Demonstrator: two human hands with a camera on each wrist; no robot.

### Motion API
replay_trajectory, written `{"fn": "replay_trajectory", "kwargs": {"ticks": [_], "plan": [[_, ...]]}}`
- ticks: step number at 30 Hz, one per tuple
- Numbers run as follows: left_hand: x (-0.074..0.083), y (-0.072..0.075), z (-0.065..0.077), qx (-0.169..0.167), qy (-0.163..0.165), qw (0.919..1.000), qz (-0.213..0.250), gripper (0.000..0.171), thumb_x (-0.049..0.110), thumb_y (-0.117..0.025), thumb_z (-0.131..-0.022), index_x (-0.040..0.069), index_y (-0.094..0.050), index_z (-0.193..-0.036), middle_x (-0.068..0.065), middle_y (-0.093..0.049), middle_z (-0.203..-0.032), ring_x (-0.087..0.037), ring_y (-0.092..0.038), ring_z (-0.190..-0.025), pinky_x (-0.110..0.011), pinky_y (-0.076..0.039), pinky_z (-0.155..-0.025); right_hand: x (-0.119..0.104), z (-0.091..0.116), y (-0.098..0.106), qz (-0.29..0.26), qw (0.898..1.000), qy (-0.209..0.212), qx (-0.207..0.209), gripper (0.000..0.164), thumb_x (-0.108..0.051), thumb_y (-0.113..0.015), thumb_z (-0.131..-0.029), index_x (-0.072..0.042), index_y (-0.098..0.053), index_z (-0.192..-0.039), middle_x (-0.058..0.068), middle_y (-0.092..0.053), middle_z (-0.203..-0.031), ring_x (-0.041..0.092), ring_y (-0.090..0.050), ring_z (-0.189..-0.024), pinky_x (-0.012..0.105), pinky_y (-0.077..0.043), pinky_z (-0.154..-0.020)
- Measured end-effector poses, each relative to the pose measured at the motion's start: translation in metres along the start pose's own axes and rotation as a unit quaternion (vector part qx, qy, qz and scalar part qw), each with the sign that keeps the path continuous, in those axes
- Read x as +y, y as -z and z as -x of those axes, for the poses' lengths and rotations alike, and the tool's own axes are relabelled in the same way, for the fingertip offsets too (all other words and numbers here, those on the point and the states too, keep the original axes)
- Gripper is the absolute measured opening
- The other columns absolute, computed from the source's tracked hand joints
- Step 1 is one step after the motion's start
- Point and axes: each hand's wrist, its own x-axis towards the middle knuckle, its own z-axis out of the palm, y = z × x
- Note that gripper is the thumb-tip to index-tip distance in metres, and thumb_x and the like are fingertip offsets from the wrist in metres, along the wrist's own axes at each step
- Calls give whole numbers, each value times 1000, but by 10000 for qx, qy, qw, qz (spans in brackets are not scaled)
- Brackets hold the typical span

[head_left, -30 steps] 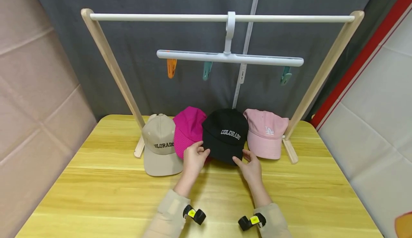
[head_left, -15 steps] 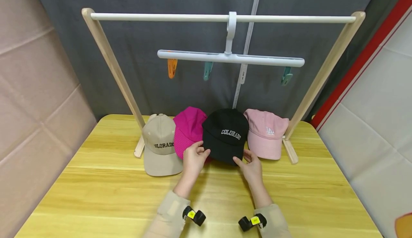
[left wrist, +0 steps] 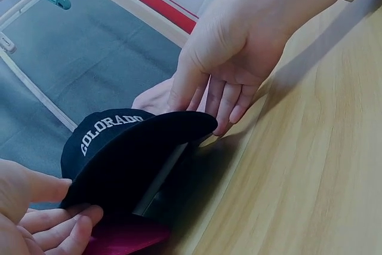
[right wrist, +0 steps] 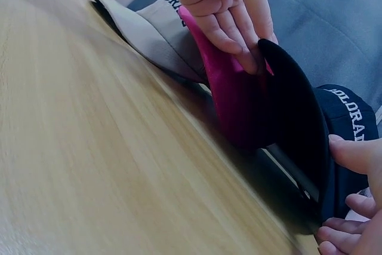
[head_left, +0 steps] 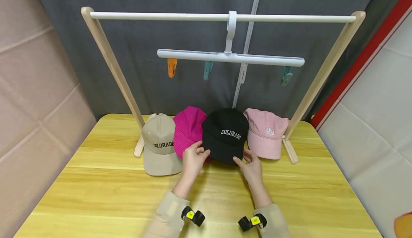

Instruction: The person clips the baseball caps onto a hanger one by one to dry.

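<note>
A black baseball cap [head_left: 225,134] with white COLORADO lettering stands on the table, brim toward me. My left hand [head_left: 194,157] pinches the left edge of its brim between thumb and fingers. At the brim's right edge my right hand [head_left: 250,166] pinches in the same way, thumb on top. The left wrist view shows the brim [left wrist: 143,153] raised off the wood between both hands. A magenta cap [head_left: 189,127] lies partly hidden behind the black one, close by my left fingers. To the right sits a pink cap [head_left: 266,134] with a white LA emblem.
A beige COLORADO cap [head_left: 161,141] is at the left on the wooden table [head_left: 106,195]. Over the caps stands a wooden rack with a white rod [head_left: 154,16]. From it hangs a white hanger [head_left: 199,56] with an orange clip [head_left: 172,68] and several others.
</note>
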Motion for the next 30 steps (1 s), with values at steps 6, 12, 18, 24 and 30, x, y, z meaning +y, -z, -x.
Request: {"fn": "replay_trajectory", "kwargs": {"ticks": [6, 12, 18, 24, 30], "plan": [[3, 1, 1, -25, -2, 10000, 7, 41, 10, -73, -74, -3, -60, -111, -15, -67, -86, -20, -64, -79, -34, -51, -70, 0, -1, 1, -127, 9998, -100, -119, 61, -16, -75, -74, -2, -45, -125, 16, -46, -125, 28, -45, -115, 37, -32, -98], [5, 2, 2, -62, 11, 10000, 58, 42, 9, -73, -74, -3, -60, -111, -13, -67, -84, -19, -64, -76, -34, -51, -69, -2, -1, 1, -273, 9993, -197, -149, 61, -13, -75, -74, -2, -45, -126, 16, -47, -125, 27, -45, -115, 36, -34, -96], [5, 3, 4, -114, 45, 9999, 122, 40, 8, -74, -73, -3, -60, -110, -8, -67, -77, -16, -62, -68, -31, -50, -64, -4, 0, 0, -402, 9988, -222, -139, 64, -10, -75, -73, 0, -44, -128, 18, -48, -124, 28, -46, -114, 35, -39, -92], [5, 4, 5, -173, 132, 9997, 132, 41, 8, -74, -73, -2, -59, -110, -7, -66, -74, -14, -62, -66, -32, -50, -66, -6, 2, -1, -617, 9977, -275, -76, 64, -7, -73, -74, 3, -42, -128, 22, -49, -122, 30, -47, -112, 22, -43, -84], [4, 7, 6, -190, 194, 9993, 263, 41, 9, -74, -74, -2, -59, -110, -7, -66, -73, -15, -61, -64, -32, -50, -65, -6, 2, -1, -798, 9960, -361, -175, 65, -5, -70, -76, 4, -37, -132, 23, -43, -127, 31, -43, -116, 31, -38, -92]]}}
